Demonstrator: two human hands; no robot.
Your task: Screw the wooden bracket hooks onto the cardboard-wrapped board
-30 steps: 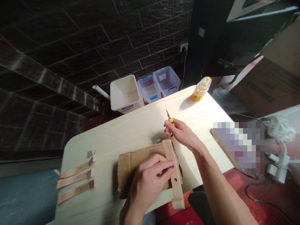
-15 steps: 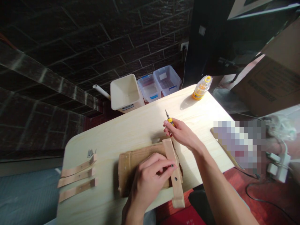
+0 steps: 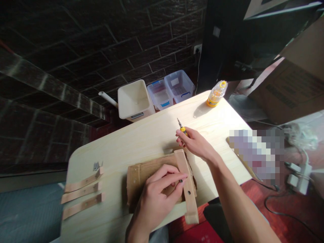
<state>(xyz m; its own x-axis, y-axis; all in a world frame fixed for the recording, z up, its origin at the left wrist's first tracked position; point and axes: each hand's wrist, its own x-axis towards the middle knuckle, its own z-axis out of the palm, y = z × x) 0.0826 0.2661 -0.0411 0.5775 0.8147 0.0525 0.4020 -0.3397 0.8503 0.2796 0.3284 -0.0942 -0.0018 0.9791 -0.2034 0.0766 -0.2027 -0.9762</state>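
Observation:
My left hand is closed in a pinch on a small dark screw, close beside a pale wooden bar with a dark round hole in it. That bar lies across the right end of a brown cardboard piece on the table, its near end jutting past the table edge. In my right hand is a yellow-and-black screwdriver, its metal tip raised and pointing away from me. The screwdriver is apart from the bar and the screw.
Several loose screws and wooden strips lie at the table's left. A clear bottle with a yellow cap stands at the far right corner. Open bins sit beyond the far edge; a power strip is at right.
My left hand has drawn slightly left with the screw, which now sits lower between the fingertips. The right hand stays nearly still with the screwdriver. The whole view has shifted a little.

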